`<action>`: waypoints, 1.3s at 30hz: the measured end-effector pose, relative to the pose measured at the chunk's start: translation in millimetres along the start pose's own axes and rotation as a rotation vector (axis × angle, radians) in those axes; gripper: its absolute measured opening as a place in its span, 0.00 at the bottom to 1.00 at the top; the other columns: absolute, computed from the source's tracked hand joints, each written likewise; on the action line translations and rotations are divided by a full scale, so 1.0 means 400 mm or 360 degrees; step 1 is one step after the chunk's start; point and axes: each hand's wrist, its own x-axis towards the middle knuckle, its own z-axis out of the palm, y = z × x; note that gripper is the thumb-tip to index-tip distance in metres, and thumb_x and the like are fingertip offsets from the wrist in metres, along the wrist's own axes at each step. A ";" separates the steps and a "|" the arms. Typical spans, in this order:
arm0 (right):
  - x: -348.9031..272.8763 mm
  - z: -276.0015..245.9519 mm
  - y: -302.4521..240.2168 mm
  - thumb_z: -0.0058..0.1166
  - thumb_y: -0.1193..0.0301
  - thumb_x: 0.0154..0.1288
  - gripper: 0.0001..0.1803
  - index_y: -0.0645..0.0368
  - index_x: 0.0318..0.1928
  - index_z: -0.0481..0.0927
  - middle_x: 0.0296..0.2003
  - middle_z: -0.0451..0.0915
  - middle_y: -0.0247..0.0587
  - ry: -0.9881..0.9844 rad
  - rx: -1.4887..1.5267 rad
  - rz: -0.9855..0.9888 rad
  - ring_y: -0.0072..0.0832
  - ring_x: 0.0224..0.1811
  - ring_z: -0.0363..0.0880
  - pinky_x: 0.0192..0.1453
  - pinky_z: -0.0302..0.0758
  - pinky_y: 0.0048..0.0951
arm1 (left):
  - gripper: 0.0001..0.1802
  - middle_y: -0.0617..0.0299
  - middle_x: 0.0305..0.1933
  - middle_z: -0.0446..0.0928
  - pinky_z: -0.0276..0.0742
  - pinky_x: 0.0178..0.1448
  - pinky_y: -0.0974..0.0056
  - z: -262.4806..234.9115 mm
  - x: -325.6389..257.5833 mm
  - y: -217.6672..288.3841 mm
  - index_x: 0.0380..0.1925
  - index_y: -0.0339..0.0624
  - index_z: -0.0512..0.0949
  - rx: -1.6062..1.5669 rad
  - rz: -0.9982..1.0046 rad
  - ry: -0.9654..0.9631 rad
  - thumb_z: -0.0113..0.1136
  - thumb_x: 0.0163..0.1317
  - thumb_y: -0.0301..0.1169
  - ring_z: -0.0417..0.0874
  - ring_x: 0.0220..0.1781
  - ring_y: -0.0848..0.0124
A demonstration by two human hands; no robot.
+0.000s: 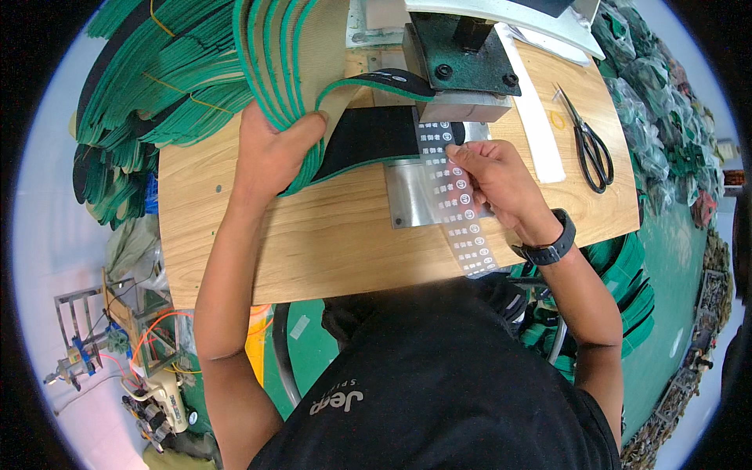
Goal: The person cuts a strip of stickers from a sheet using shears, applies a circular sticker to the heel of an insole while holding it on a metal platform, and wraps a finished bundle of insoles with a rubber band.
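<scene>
My left hand (pixel 276 150) is closed around several green-edged fabric strips (pixel 291 47), black on one face and beige on the other. One black strip (pixel 372 133) runs right from that hand onto a metal plate (pixel 407 200). Another strip end, with a pale mark, curls up against the press block. With thumb and fingers my right hand (pixel 501 182) pinches a clear film strip (pixel 462 205) bearing rows of white print. The film lies across the black strip's end and hangs down to the table's near edge. The press's metal block (pixel 462 107) stands just above it.
Stacks of green-edged strips (pixel 168 70) lie at the far left. Black-handled scissors (pixel 589 149) and a white paper strip (pixel 536 117) are right of the press on the wooden table (pixel 329 243). Bagged green goods (pixel 658 102) are piled farther right.
</scene>
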 end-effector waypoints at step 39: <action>-0.028 0.000 0.009 0.50 0.66 0.66 0.16 0.63 0.24 0.75 0.15 0.74 0.35 0.0037 0.0105 0.0042 0.19 0.12 0.72 0.11 0.65 0.16 | 0.45 0.44 0.51 0.76 0.70 0.59 0.53 0.062 -0.011 0.022 0.62 0.43 0.65 0.1361 0.0103 -0.0498 0.71 0.39 0.39 0.74 0.55 0.48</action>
